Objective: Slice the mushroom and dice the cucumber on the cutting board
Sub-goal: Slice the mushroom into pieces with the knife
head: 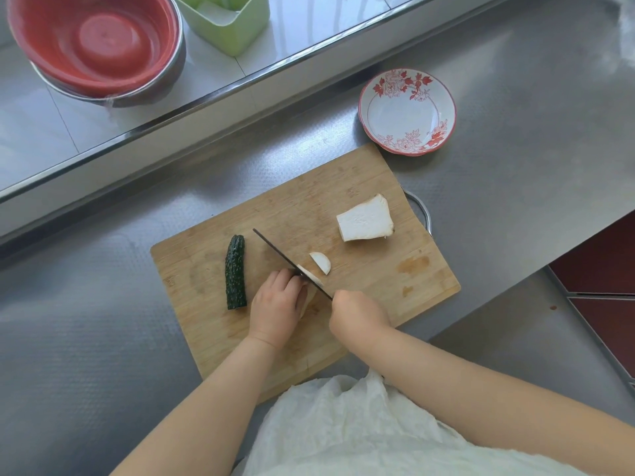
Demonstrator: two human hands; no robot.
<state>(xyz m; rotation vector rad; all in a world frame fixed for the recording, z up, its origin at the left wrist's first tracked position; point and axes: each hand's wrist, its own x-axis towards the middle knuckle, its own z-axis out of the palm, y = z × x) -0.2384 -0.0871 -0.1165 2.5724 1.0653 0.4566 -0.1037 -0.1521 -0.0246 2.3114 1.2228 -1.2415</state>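
Right hand: my right hand (357, 314) was wrapped around the knife (292, 264) handle, blade running up and away to the left across the cutting board (360, 276).
Left hand: my left hand (276, 304) sat curled over the mushroom piece (309, 283) I was slicing, knuckles right against the flat of the blade.
Cut so far: one half-round slice (321, 262) lay just past the blade, apart from it, and another pale face showed at the edge.
How to do it well, I judged: keep those fingertips tucked back, let the knuckles guide the blade, step the hand back evenly for even slices.
Risk, as I read it: the piece under my palm was mostly hidden, so how much was left I couldn't tell.
Other mushroom: a bigger mushroom chunk (366, 219) waited uncut toward the board's far right.
Cucumber: the cucumber (235, 273) lay whole, just left of my left hand, not diced yet.
Beyond the board: a floral dish (407, 111) sat near the far corner on the steel counter (515, 132); a red bowl (96, 42) and a green container (233, 22) were up on the ledge.
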